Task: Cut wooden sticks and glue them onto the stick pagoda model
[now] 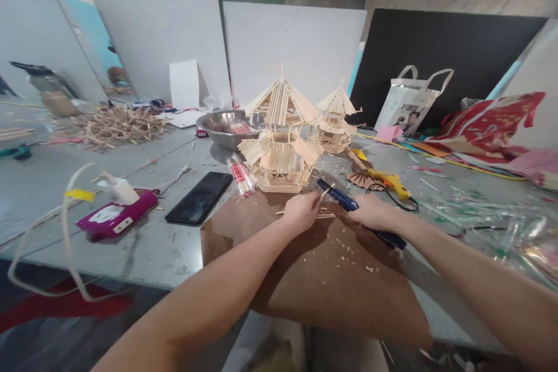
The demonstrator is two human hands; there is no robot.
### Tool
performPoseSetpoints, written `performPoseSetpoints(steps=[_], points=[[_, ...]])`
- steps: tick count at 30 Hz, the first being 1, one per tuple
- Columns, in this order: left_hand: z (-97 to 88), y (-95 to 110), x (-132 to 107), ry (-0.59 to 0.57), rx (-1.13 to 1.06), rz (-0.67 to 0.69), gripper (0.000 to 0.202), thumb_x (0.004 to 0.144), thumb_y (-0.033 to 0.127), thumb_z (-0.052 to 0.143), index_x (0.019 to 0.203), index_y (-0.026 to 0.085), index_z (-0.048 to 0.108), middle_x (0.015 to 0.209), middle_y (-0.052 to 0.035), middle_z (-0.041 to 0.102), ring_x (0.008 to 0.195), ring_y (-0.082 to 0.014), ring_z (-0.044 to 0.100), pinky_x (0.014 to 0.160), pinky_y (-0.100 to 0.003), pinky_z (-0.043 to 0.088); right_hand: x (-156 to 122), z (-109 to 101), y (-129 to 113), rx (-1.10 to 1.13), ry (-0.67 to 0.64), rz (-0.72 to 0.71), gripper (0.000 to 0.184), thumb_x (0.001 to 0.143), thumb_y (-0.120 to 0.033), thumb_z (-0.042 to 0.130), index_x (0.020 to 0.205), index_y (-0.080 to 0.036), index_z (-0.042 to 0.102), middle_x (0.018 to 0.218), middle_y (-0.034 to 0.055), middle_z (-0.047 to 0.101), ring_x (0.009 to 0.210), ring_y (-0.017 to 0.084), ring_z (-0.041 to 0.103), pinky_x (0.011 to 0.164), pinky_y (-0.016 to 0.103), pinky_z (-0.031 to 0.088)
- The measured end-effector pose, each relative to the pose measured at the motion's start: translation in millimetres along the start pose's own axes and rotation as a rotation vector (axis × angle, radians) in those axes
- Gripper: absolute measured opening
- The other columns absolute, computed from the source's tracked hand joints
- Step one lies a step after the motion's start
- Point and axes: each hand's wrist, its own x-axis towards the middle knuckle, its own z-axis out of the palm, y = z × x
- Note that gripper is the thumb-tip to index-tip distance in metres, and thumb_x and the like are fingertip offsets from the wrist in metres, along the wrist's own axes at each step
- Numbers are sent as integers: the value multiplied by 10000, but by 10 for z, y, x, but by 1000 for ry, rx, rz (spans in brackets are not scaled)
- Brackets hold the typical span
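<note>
My left hand [300,212] is closed on a thin wooden stick [328,189] that pokes up from its fingers. My right hand [369,211] grips a pair of blue hand shears [344,197], whose dark jaws lie close to the stick's tip; whether they touch it I cannot tell. Beneath both hands spreads a brown sheet [340,296] dotted with pale chips. A few more sticks [325,215] lie on it between the hands. Just beyond stands a pagoda model [282,157] built of wooden sticks, with a smaller one [335,122] behind it at the right.
Left of the sheet lie a black phone [199,197], a purple power strip [118,214] and wrapped stick packs [241,175]. Farther back are a metal bowl [224,138] and a stick heap [115,126]. On the right sit a yellow glue gun [390,181] with its cord, plastic wrappers [505,232] and a white bag [410,104].
</note>
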Motion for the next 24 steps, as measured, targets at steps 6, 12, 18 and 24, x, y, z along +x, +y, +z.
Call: performPoseSetpoints(steps=[6, 12, 18, 24], points=[[20, 51, -42, -87, 320, 5, 353, 824, 335, 272, 866, 175, 583, 799, -116, 633, 765, -220, 594, 679, -333, 417, 23, 132, 40, 288, -149, 98, 282, 685, -387, 460, 489, -185, 472, 469, 14, 528, 393, 130, 481, 435, 253, 363], [38, 28, -10, -113, 355, 63, 314, 820, 284, 289, 865, 159, 573, 774, -126, 633, 763, -236, 603, 646, -332, 426, 93, 275, 98, 464, -178, 185, 275, 673, -367, 477, 471, -180, 475, 402, -8, 477, 298, 103, 409, 366, 244, 349], [6, 18, -21, -82, 302, 22, 355, 826, 358, 264, 876, 198, 577, 790, -102, 632, 754, -222, 593, 656, -325, 408, 81, 229, 108, 560, -277, 182, 265, 683, -368, 451, 498, -180, 479, 418, -9, 496, 321, 106, 436, 389, 240, 363], [-126, -30, -27, 7, 42, -56, 384, 806, 449, 286, 765, 214, 588, 700, -36, 601, 674, -164, 548, 605, -257, 372, 191, 27, 143, 131, 50, 37, 332, 695, -469, 449, 673, -165, 579, 637, 59, 609, 585, 183, 569, 553, 276, 402]])
